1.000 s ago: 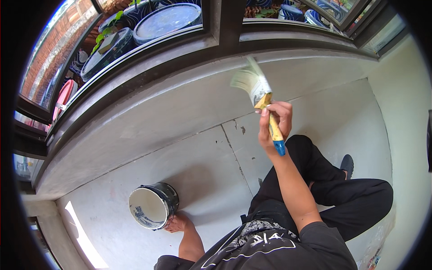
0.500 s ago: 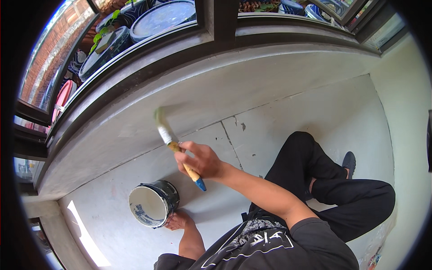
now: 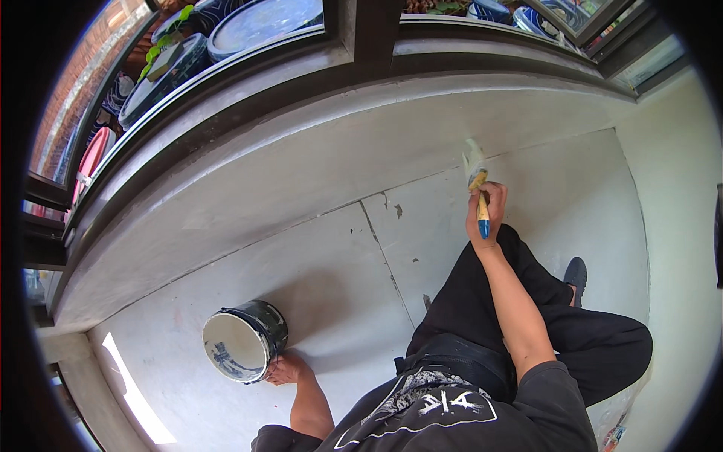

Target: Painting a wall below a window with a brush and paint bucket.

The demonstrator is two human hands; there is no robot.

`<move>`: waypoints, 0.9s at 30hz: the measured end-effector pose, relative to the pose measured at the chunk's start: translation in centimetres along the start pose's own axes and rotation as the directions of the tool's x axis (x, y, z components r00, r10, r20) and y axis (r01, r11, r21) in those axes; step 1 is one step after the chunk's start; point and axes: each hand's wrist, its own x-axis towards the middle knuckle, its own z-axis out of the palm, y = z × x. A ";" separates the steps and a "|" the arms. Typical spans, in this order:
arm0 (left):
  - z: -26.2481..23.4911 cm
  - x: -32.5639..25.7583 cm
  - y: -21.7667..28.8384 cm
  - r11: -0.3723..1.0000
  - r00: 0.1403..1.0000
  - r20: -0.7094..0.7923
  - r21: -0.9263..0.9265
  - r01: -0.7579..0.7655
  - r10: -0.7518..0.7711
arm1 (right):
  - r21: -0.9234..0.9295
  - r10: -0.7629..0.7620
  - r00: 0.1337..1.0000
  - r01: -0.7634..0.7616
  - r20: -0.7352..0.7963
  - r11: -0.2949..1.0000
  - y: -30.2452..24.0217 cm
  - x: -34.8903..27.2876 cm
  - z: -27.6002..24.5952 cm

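Right hand (image 3: 486,213), upper right of centre: fingers wrapped round paintbrush (image 3: 477,190) handle, bristles on grey wall under sill. Brush light, handle stiff, bristles soft, wet; grip mid-handle. Left hand (image 3: 283,370), lower left: fingers touching paint can (image 3: 243,343) base, closure unclear

Bright daylight enters through the window (image 3: 248,30); a sunlit patch glares beside the paint can (image 3: 245,343); fisheye edges bend darkly.
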 end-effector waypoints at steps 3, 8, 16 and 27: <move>1.0 0.4 -0.7 0.999 0.996 -0.088 -0.042 -0.001 -0.003 | 0.015 0.027 0.992 -0.026 -0.120 1.000 0.7 0.1 1.5; -0.4 -0.3 0.9 1.000 1.000 -0.010 -0.026 0.010 -0.010 | 0.365 -0.171 0.958 0.077 0.232 0.928 -9.8 -6.8 10.4; -1.4 -0.3 0.8 0.998 0.977 0.210 0.057 0.036 -0.047 | 0.660 -0.576 0.712 0.211 0.402 0.721 -14.8 -6.9 13.3; -0.7 0.2 0.4 0.997 0.984 0.179 -0.067 0.034 -0.022 | 0.029 0.059 0.984 -0.054 -0.170 0.998 3.3 1.0 -0.4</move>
